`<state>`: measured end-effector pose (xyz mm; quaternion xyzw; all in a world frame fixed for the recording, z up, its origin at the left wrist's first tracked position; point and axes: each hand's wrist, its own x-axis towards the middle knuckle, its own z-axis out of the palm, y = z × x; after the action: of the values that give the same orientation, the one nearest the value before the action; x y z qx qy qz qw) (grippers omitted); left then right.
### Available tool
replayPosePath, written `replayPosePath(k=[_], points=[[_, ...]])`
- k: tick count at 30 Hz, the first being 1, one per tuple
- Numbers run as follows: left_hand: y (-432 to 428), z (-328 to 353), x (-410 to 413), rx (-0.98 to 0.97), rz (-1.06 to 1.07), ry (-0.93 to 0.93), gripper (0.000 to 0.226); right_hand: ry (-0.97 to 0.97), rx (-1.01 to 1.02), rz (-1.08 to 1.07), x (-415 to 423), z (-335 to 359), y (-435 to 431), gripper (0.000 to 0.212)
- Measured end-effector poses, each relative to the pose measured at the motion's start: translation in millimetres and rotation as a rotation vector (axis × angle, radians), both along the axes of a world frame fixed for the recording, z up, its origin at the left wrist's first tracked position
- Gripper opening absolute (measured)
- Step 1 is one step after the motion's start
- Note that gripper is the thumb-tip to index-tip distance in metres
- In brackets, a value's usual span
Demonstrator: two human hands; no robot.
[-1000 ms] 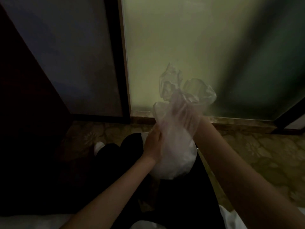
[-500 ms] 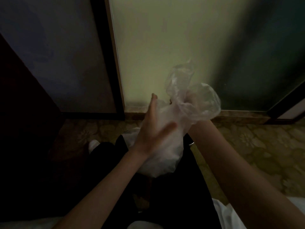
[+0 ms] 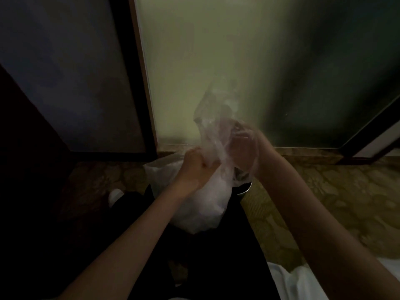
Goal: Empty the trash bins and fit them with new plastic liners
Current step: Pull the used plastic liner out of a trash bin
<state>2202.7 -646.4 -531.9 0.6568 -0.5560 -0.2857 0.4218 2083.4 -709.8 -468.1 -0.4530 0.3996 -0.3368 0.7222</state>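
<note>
The left hand (image 3: 194,168), spread open earlier, is now clenched round the neck of the filled translucent white plastic bag (image 3: 201,206) held at frame centre. The right hand (image 3: 244,148) is veiled by film, so the state of its fingers cannot be told.

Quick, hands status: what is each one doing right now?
Left hand: gripping the clear plastic bag at its neck.
Right hand: holding the bag's loose top, seen through the film.

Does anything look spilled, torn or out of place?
Nothing stands out. The left hand and right hand hold the clear bag near the bin; no spill shows on the floor, though it's dim.
</note>
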Motion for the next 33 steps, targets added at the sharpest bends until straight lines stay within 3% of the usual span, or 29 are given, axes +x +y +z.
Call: replayPosePath(k=[3,5,7,9,11,14,17,22,25,29,31,33], points=[[6,1,7,0.043,0.063,0.24,0.033,-0.059,-0.205,0.003,-11,-7,4,0.022],[2,-1,15,0.083,0.135,0.34,0.032,-0.004,-0.304,0.193,-17,-18,8,0.032],[-7,-6,27,0.086,0.183,0.426,0.011,0.178,-0.344,0.38,-19,-37,13,0.041],[-14,-3,33,0.132,0.251,0.432,0.028,0.413,-0.414,0.414,-14,-56,21,0.064],[-18,-4,36,0.087,0.27,0.427,0.031,0.528,-0.569,0.292,-4,-70,28,0.066],[-19,-4,33,-0.028,0.263,0.525,0.046,0.614,-0.801,0.151,11,-81,30,0.046],[-22,-11,28,-0.084,0.263,0.602,0.045,0.776,-0.974,0.036,20,-88,32,0.036],[-30,-15,20,-0.081,0.372,0.446,0.046,1.04,-1.139,-0.241,39,-87,61,0.023],[-34,-15,21,-0.017,0.489,0.486,0.038,0.98,-1.245,-0.152,43,-88,79,0.02],[-34,-9,38,-0.004,0.531,0.58,0.04,0.612,-0.929,0.211,27,-90,80,0.025],[-30,-6,47,-0.015,0.475,0.616,0.037,0.581,-0.976,0.067,15,-91,67,0.026],[-28,-2,54,-0.043,0.393,0.657,0.041,0.66,-1.041,-0.049,8,-88,51,0.048]])
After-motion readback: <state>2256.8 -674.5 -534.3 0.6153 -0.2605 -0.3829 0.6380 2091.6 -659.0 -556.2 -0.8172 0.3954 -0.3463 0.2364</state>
